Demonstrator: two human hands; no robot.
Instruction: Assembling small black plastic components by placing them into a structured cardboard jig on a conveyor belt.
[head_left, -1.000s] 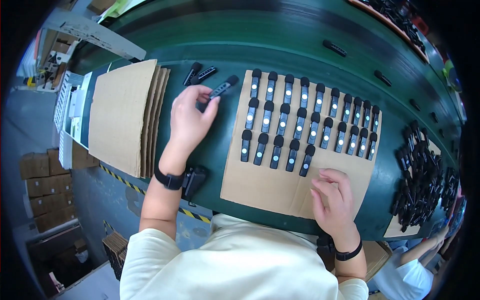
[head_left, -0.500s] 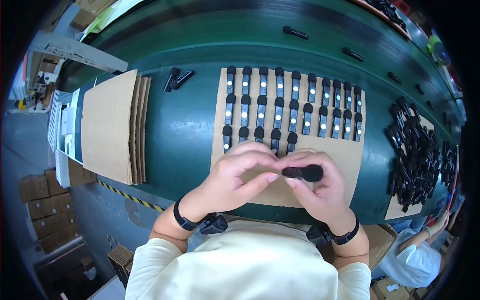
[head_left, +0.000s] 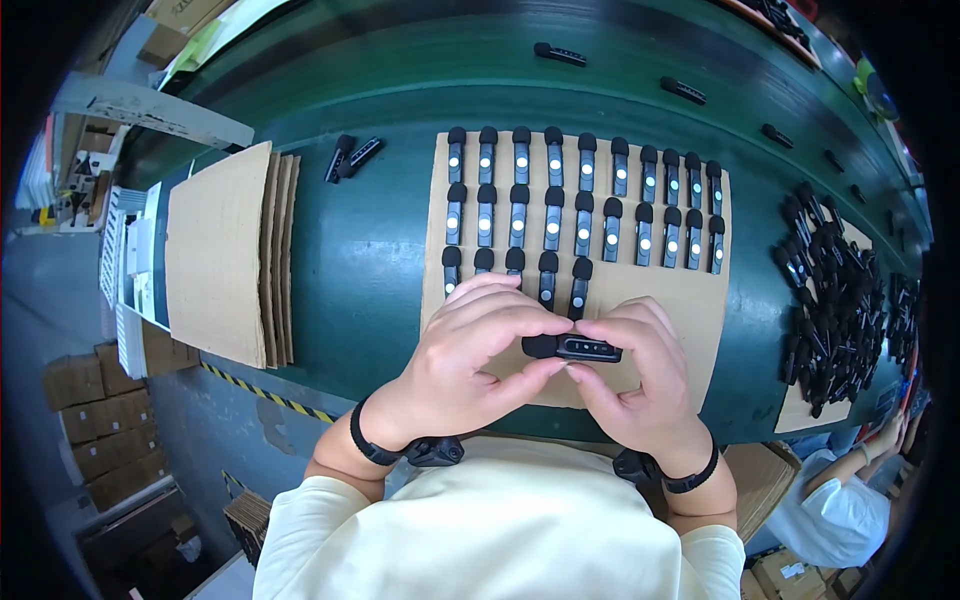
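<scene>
Over the near part of a cardboard sheet (head_left: pixel 660 320), I hold a small black wireless microphone (head_left: pixel 588 348) level between both hands. Its round foam cap points left, and a side with small slots or contacts shows. My left hand (head_left: pixel 465 355) pinches the foam end between thumb and fingers. My right hand (head_left: pixel 645 375) grips the body with thumb and fingertips. Beyond my hands, more microphones (head_left: pixel 552 220) lie in rows on the sheet, foam caps away from me, each with a pale round spot. My left fingers partly cover the nearest row.
To the right lies a big heap of microphones (head_left: pixel 835 310) on cardboard. Two loose microphones (head_left: pixel 355 158) rest at left, by upright cardboard sheets (head_left: pixel 220 260). Several more ride the green conveyor belt (head_left: pixel 420 70) at the back. Another person (head_left: pixel 845 510) sits at lower right.
The microphone has been turned round: its foam cap now points left instead of right, and my left hand now grips it too. Microphones on the back belt have shifted left.
</scene>
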